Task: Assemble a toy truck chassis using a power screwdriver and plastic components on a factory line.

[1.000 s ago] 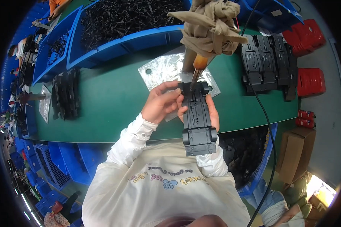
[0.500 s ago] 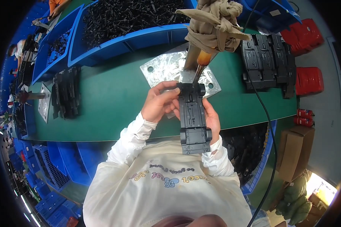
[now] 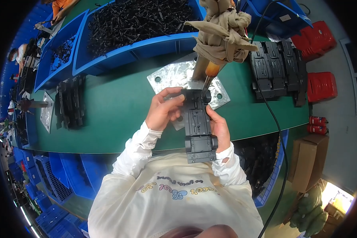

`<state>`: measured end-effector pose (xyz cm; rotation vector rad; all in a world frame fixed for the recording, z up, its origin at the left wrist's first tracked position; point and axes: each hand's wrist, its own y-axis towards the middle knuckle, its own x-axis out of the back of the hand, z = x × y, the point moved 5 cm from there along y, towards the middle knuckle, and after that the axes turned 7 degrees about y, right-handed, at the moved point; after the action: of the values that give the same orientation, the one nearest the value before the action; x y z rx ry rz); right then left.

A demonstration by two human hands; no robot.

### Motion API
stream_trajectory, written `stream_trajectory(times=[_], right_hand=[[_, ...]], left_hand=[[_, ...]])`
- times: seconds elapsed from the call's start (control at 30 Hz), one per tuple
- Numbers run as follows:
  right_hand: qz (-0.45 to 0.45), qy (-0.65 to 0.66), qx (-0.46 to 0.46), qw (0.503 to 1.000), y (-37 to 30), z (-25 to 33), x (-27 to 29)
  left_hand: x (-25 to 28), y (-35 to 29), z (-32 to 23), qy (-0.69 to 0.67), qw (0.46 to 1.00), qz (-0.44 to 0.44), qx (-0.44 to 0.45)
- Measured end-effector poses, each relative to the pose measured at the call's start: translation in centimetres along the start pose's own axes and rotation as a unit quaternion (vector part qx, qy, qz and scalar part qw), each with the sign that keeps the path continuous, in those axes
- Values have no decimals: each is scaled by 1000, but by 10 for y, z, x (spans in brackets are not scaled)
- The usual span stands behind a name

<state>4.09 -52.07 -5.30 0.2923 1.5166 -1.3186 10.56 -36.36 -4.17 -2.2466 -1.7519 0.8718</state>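
Note:
Between my hands is a long black plastic housing [image 3: 199, 123], with ribs, slots and screw bosses along its face. My left hand [image 3: 161, 111] pinches its far left corner between thumb and fingers. My right hand [image 3: 219, 129] grips the right side, its fingers partly hidden behind the part. Just above the far end hangs a soldering-iron-like tool with an amber handle [image 3: 212, 69] and a metal shaft pointing down. Its tip meets or nearly meets the housing's far right edge; I cannot tell which. Beige cloth [image 3: 224, 37] ties the tool to a post on a silver metal plate [image 3: 162, 79].
A blue bin [image 3: 135, 49] of small black parts stands at the back, a smaller blue bin [image 3: 47, 73] beside it. Black housings [image 3: 271, 65] lie stacked right, others [image 3: 70, 101] left. A black cable [image 3: 277, 123] hangs at right. Red stools [image 3: 322, 86] stand beyond the green table [image 3: 119, 115].
The housing and both hands have shifted slightly left in the picture. The tool's tip now sits closer to the housing's far right corner. My grip looks the same.

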Motion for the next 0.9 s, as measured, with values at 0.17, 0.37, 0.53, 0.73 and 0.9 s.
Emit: stream_trajectory(times=[0.17, 0.37, 0.53, 0.73, 0.9], right_hand=[[1, -4, 5, 1000, 5, 1, 1], [6, 23, 8, 1000, 3, 0, -14], [-22, 8, 27, 999, 2, 2, -14], [-12, 17, 17, 1000, 1, 2, -18], [-7, 20, 10, 1000, 1, 3, -18]], left_hand=[[-1, 0, -5, 1, 1000, -14, -5], [-3, -1, -7, -10, 999, -25, -24], [-4, -1, -9, -22, 999, -30, -24], [-2, -1, -7, -36, 999, -26, -29], [-3, -2, -9, -37, 999, -25, -28]])
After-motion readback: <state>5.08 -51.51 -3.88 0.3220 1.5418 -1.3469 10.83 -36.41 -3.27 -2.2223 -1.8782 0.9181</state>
